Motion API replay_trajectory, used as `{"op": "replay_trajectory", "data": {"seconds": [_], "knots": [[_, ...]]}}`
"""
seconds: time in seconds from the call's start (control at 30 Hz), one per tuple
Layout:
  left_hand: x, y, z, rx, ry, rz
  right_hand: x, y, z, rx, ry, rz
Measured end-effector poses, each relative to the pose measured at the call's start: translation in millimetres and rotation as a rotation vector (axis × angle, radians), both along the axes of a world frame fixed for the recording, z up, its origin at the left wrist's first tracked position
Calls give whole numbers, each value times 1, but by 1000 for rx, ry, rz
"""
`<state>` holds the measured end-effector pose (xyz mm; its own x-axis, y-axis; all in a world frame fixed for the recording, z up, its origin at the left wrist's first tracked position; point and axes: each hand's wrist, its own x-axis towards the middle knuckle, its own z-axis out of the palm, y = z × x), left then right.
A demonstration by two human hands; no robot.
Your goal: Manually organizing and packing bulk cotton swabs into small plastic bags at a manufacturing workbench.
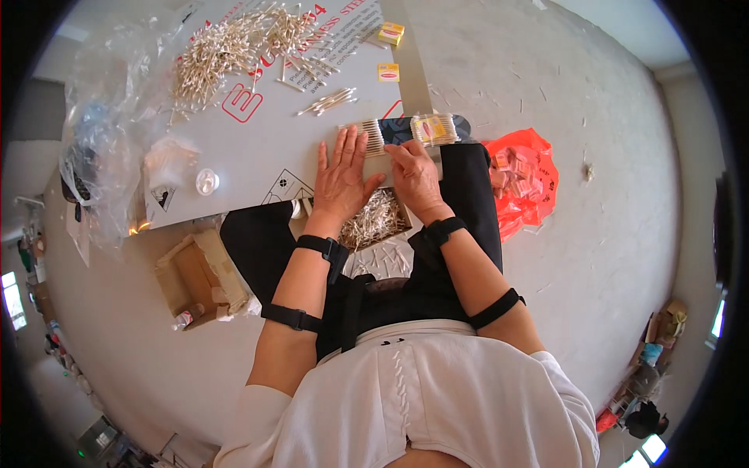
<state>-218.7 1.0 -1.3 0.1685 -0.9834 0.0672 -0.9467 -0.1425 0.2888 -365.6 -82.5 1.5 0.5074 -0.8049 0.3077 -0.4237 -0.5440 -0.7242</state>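
My left hand (341, 178) lies flat with fingers stretched and thumb apart, its fingertips at the left end of a row of cotton swabs (373, 139). The row sits side by side on a dark patterned strip (396, 131) along the table's near edge. Just right of that row, my right hand (417, 178) has its fingers curled in; what they hold, if anything, is hidden. Beyond it, a flat pack of swabs (445, 129) with a yellow card rests on the strip. Below both hands, an open box (407, 227) full of loose swabs sits between my legs.
A big heap of swabs (214, 58) covers the far table (257, 148), with two small yellow boxes (388, 72) at its right. Clear plastic bags (101, 132) and a round white container (207, 182) lie left. A red bag (534, 168) of packs and an empty carton (191, 269) flank me.
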Motion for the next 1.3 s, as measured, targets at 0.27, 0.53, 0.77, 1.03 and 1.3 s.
{"op": "replay_trajectory", "data": {"seconds": [0.27, 0.53, 0.77, 1.03, 1.3], "knots": [[1, 0, -3, -13, 1, 6, 2, -1, 0, -22, 17, 1], [-1, 0, 2, -10, 18, 3, 2, 1, 0, 1, 41, 12], [0, -1, -3, -30, -25, 13, 2, 0, 1, -7, 76, 64], [0, -1, -3, -29, -9, 21, 10, -2, 4, 36, 114, -16], [-1, 0, -1, -15, 5, 28, 11, -9, 1, 56, 89, -62]]}}
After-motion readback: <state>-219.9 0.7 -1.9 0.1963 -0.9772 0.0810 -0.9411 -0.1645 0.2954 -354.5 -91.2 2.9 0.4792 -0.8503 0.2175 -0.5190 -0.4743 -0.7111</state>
